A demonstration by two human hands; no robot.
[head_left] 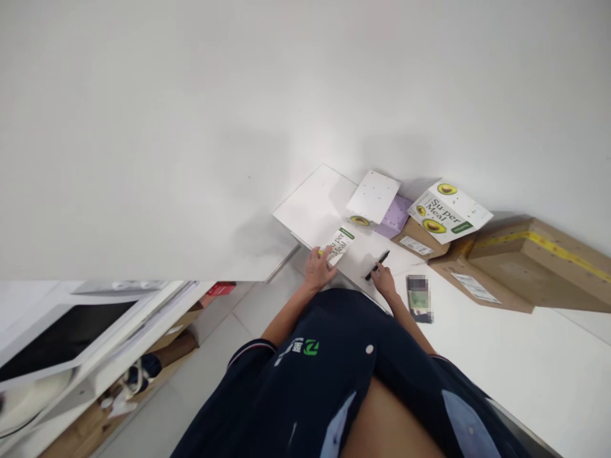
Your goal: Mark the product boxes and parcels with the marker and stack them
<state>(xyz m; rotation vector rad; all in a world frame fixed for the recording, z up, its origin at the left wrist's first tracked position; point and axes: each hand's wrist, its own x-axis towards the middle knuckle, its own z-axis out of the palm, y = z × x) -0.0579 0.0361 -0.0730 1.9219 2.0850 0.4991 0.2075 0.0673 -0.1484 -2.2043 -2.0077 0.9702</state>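
Right hand (384,282) is gripping a black pen (384,256); the Su-per Meal pack (342,243) is lying toward ten o'clock, axis one-to-seven, nearer left hand (318,271) touching it, grip unclear.

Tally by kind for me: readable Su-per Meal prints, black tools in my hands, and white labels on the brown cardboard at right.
Su-per Meal prints: 2 (one at the left hand)
Black tool in the right hand: 1
White labels on brown cardboard: 2
Total: 5
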